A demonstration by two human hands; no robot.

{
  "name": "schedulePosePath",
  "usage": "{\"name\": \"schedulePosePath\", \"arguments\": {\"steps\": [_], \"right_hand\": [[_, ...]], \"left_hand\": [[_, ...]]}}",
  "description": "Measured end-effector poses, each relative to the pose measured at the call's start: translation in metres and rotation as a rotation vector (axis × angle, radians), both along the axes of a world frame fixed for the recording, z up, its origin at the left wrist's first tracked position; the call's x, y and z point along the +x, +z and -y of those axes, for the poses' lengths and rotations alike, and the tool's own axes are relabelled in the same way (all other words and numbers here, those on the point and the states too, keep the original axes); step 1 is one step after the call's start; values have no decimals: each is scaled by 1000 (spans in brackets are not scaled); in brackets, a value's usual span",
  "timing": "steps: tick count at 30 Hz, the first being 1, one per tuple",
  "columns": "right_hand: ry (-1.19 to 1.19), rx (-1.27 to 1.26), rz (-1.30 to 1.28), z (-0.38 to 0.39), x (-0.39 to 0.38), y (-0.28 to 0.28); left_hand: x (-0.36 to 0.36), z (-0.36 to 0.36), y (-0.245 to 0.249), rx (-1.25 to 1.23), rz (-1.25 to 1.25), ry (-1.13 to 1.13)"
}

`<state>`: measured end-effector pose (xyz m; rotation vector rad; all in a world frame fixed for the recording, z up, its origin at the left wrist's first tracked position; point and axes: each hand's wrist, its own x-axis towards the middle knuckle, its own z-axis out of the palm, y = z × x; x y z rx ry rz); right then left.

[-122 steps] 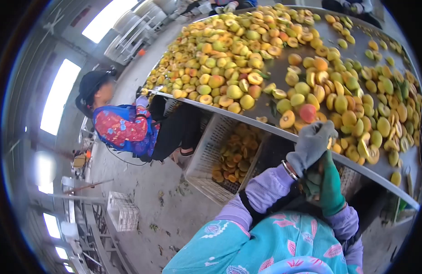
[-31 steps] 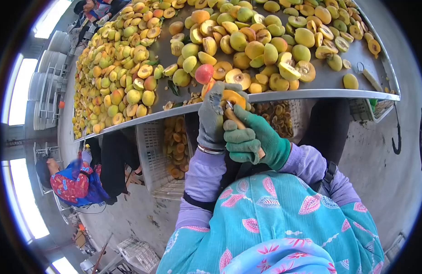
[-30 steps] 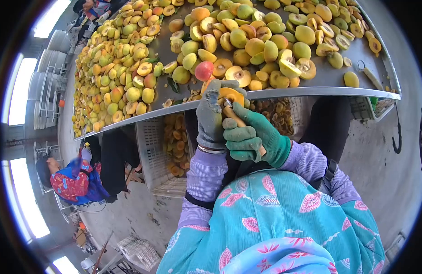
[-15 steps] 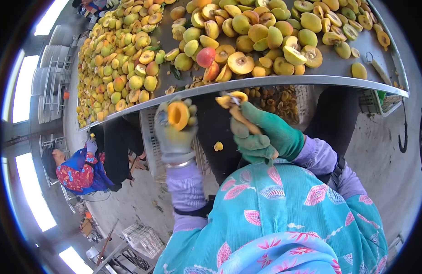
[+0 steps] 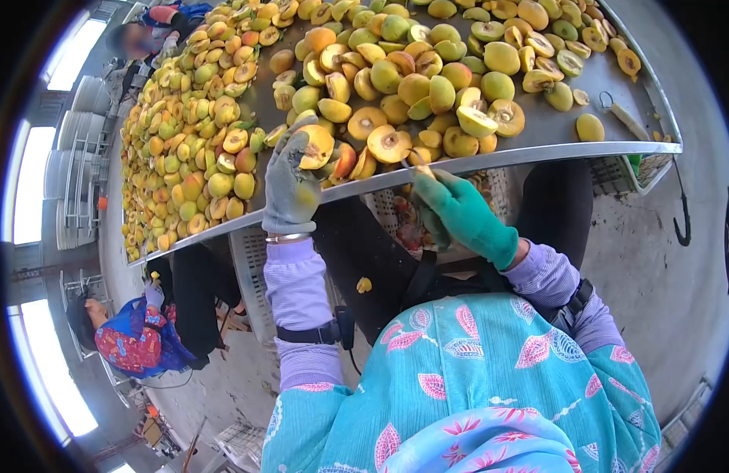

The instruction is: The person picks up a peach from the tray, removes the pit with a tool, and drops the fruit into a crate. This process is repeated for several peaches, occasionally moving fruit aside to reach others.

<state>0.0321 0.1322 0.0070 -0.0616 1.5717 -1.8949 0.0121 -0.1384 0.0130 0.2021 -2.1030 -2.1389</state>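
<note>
My left hand [image 5: 292, 185], in a grey glove, is at the near rim of the metal table [image 5: 538, 151]. Its fingers are closed on a yellow peach half [image 5: 318, 148], just above other fruit. My right hand [image 5: 464, 214], in a green glove, is just below the rim. It grips a pitting tool [image 5: 420, 164] whose thin metal tip points up at the table edge; most of the handle is hidden by the glove. Right beyond that tip lies a cut peach half [image 5: 389, 144] with its brown centre showing. A reddish peach piece [image 5: 344, 161] lies beside my left hand.
Whole and halved peaches [image 5: 199, 142] heap across the table. A second looped tool [image 5: 630, 122] lies at the right, near a single peach [image 5: 590, 128]. Crates [image 5: 254, 268] stand below the table. A co-worker [image 5: 140, 335] sits at left; another person [image 5: 156, 35] is at the far side.
My left hand has risen from below the rim to the fruit on the table; the hollowed half seen in it is no longer visible. The orange piece on the tool's tip is gone.
</note>
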Motion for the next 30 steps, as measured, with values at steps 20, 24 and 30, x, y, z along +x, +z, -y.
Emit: {"name": "schedulePosePath", "arguments": {"steps": [20,24,30], "right_hand": [[27,221,-436,49,-1,-22],[10,110,-277,45,9,-6],[-102,104,-279,45,27,-12]], "left_hand": [[44,-65,-2,-891,-357,112],[43,-60,-11,-985,-405,128],[50,-96,11,-428,-227,106]]}}
